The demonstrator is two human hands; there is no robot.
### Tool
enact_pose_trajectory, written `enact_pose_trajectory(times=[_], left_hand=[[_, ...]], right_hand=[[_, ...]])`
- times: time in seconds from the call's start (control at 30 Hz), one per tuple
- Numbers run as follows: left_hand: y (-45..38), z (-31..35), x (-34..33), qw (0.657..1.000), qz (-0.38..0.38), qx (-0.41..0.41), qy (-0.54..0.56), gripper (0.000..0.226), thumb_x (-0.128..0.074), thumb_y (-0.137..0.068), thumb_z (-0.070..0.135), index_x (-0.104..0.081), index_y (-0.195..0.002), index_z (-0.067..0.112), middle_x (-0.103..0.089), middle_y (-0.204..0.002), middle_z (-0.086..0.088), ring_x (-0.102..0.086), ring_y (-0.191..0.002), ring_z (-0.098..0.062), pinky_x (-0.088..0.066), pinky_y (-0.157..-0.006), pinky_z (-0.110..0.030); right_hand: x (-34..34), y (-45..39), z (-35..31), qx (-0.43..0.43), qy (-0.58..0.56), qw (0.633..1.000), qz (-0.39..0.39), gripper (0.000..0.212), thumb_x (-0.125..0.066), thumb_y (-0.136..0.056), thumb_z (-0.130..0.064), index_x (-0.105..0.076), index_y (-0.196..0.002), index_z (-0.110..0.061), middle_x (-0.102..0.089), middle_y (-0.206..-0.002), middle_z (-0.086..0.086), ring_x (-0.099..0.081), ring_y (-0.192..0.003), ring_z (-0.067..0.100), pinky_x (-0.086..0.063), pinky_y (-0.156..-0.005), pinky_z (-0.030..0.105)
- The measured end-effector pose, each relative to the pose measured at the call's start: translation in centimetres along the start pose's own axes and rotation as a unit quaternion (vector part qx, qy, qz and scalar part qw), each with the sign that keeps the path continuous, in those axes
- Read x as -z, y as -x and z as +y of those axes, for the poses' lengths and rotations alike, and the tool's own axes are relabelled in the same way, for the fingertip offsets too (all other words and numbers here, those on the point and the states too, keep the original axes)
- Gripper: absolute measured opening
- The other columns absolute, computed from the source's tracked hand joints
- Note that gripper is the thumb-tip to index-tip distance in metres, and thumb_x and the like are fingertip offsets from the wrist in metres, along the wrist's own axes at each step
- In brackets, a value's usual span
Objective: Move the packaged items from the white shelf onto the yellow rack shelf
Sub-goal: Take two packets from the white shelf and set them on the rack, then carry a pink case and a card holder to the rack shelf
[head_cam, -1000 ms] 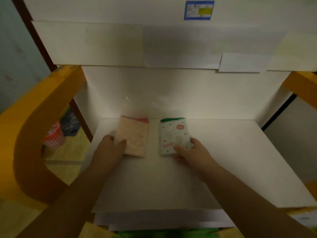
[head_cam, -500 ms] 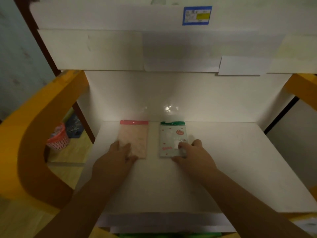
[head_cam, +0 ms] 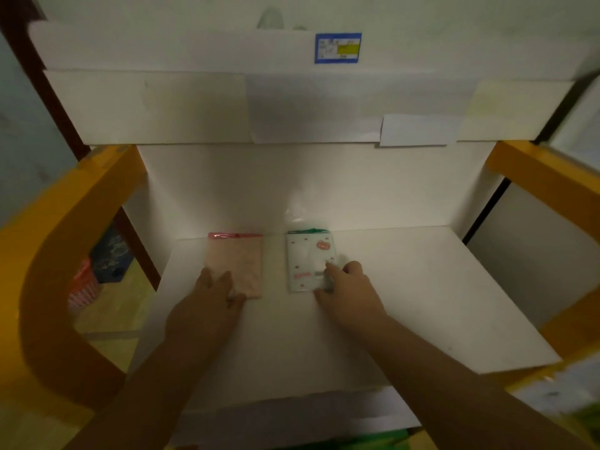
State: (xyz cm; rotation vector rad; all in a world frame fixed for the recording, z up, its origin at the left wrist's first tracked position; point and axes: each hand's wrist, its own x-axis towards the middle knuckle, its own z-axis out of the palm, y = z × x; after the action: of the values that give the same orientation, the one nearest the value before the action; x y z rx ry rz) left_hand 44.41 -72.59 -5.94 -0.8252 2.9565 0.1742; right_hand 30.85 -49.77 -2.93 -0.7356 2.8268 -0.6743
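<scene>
Two flat packets lie side by side at the back of the white shelf board, inside the yellow rack frame. The pink packet with a red top strip is on the left. My left hand rests on its near left corner, fingers on top and thumb at its near edge. The white packet with a green top and a red cartoon print is on the right. My right hand pinches its near right corner, with the index finger on top.
A white back wall and an upper white shelf edge with a blue-and-yellow label close the space above. A red mesh basket and a dark bag sit on the floor to the left. Another yellow bar crosses on the right.
A second ago both packets were slightly raised and tilted in my hands. Now they lie flat, squared up and a little nearer the back wall, with my fingers still on them.
</scene>
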Motion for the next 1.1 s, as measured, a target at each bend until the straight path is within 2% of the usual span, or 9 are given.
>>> enact_pose_trajectory(times=[0.1, 0.2, 0.33, 0.47, 0.57, 0.7, 0.8, 0.9, 1.1], left_hand=[[1.3, 0.9, 0.7, 0.996, 0.016, 0.03, 0.085, 0.06, -0.022, -0.093, 0.06, -0.029, -0.148, 0.036, -0.014, -0.161, -0.003, -0.032, -0.141, -0.028, -0.042, -0.102, -0.05], [2.2, 1.5, 1.2, 0.986, 0.013, 0.052, 0.157, 0.058, -0.04, -0.094, 0.052, -0.036, -0.146, 0.027, -0.019, -0.158, -0.005, -0.041, -0.133, -0.035, -0.043, -0.099, -0.048], [3.8, 2.5, 2.1, 0.989, 0.029, 0.025, 0.144, 0.058, -0.033, -0.091, 0.056, -0.04, -0.142, 0.028, -0.034, -0.147, -0.005, -0.05, -0.122, -0.032, -0.047, -0.092, -0.045], [6.1, 6.5, 4.4, 0.987, 0.096, -0.017, 0.125, 0.054, -0.05, -0.092, 0.05, -0.049, -0.138, 0.021, -0.046, -0.134, -0.008, -0.06, -0.106, -0.03, -0.052, -0.085, -0.038], [8.3, 11.7, 5.6, 0.976, 0.15, -0.113, 0.112, 0.048, -0.054, -0.09, 0.048, -0.058, -0.129, 0.02, -0.057, -0.127, -0.005, -0.058, -0.107, -0.025, -0.051, -0.086, -0.036], [12.3, 20.7, 6.2, 0.952, 0.171, -0.225, 0.123, 0.048, -0.053, -0.09, 0.046, -0.059, -0.13, 0.021, -0.06, -0.131, -0.003, -0.053, -0.122, -0.024, -0.044, -0.101, -0.038], [15.7, 28.3, 5.8, 0.938, 0.164, -0.281, 0.121, 0.052, -0.054, -0.09, 0.047, -0.053, -0.137, 0.024, -0.05, -0.144, -0.001, -0.043, -0.134, -0.022, -0.033, -0.109, -0.036], [19.2, 36.0, 5.1, 0.928, 0.123, -0.324, 0.137, 0.059, -0.042, -0.092, 0.056, -0.039, -0.145, 0.032, -0.032, -0.156, 0.007, -0.026, -0.143, -0.017, -0.024, -0.116, -0.036], [25.4, 48.6, 4.3, 0.906, 0.124, -0.379, 0.145, 0.053, -0.047, -0.091, 0.05, -0.048, -0.139, 0.027, -0.046, -0.145, 0.0, -0.04, -0.134, -0.021, -0.036, -0.108, -0.037]], right_hand=[[-0.2, 1.0, 0.4, 0.0, -0.003, 1.0, 0.015, 0.055, -0.054, -0.089, -0.046, -0.046, -0.138, -0.023, -0.045, -0.121, 0.003, -0.052, -0.108, 0.023, -0.053, -0.091, 0.038], [-0.1, 2.4, 1.1, 0.003, 0.002, 1.0, 0.019, 0.058, -0.056, -0.09, -0.044, -0.044, -0.142, -0.021, -0.044, -0.131, 0.004, -0.048, -0.118, 0.024, -0.048, -0.1, 0.039], [1.4, 4.5, 2.2, 0.025, 0.002, 0.999, 0.041, 0.057, -0.053, -0.092, -0.046, -0.044, -0.143, -0.024, -0.045, -0.141, -0.001, -0.048, -0.123, 0.02, -0.043, -0.105, 0.036], [4.1, 8.0, 4.7, 0.048, -0.001, 0.995, 0.084, 0.054, -0.054, -0.092, -0.043, -0.045, -0.142, -0.024, -0.048, -0.141, -0.004, -0.047, -0.125, 0.017, -0.038, -0.107, 0.029], [6.8, 11.3, 7.5, 0.049, 0.005, 0.991, 0.127, 0.05, -0.056, -0.093, -0.039, -0.05, -0.139, -0.022, -0.052, -0.136, -0.004, -0.049, -0.122, 0.016, -0.036, -0.103, 0.023], [11.1, 16.4, 12.0, 0.042, 0.029, 0.981, 0.187, 0.046, -0.053, -0.093, -0.042, -0.057, -0.134, -0.023, -0.057, -0.129, -0.004, -0.052, -0.117, 0.016, -0.039, -0.1, 0.024], [14.7, 21.1, 16.6, 0.026, 0.057, 0.974, 0.217, 0.046, -0.049, -0.092, -0.047, -0.059, -0.132, -0.024, -0.059, -0.127, -0.004, -0.053, -0.114, 0.018, -0.046, -0.097, 0.032], [18.5, 26.0, 21.9, 0.005, 0.081, 0.968, 0.238, 0.046, -0.048, -0.093, -0.047, -0.058, -0.132, -0.025, -0.057, -0.129, -0.004, -0.052, -0.116, 0.019, -0.046, -0.098, 0.036], [24.8, 33.4, 32.7, -0.071, 0.137, 0.959, 0.239, 0.049, -0.047, -0.091, -0.051, -0.051, -0.135, -0.029, -0.053, -0.132, -0.005, -0.051, -0.119, 0.02, -0.045, -0.098, 0.038]])
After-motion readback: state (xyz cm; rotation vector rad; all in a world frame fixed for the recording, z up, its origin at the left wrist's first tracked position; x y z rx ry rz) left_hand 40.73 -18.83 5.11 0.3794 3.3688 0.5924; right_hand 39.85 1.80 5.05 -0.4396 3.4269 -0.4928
